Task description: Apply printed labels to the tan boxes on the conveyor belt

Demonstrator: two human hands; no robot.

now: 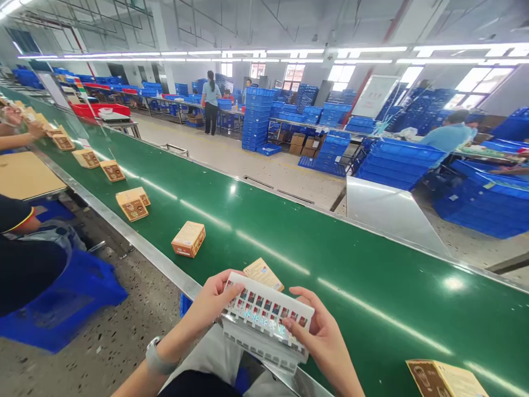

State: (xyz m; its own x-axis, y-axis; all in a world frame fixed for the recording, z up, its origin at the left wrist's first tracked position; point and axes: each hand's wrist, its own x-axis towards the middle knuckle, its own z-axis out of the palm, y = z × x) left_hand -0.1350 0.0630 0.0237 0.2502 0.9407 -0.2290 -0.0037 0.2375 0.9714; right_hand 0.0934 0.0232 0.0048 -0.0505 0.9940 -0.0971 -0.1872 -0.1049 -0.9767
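Note:
A white sheet of small stickers (pixel 260 309), with rows of red, dark and shiny silvery labels, is held above the near edge of the belt. Its lower part hangs folded down toward my lap. My left hand (pixel 217 298) grips the left end, thumb on top. At the other end my right hand (pixel 316 328) pinches the sheet, thumb across the labels and fingers behind. Just beyond the sheet, partly covered by it, a small tan carton (pixel 264 273) rests on the green conveyor belt (pixel 330 264). The undersides of both hands are hidden.
More printed cartons lie along the belt, one (pixel 189 239) at left and another (pixel 444 379) at lower right. A co-worker's hands (pixel 31 129) are at the far left. Blue stools (pixel 61 314) stand beside the belt. Stacked blue crates (pixel 258 116) and other people are across the aisle.

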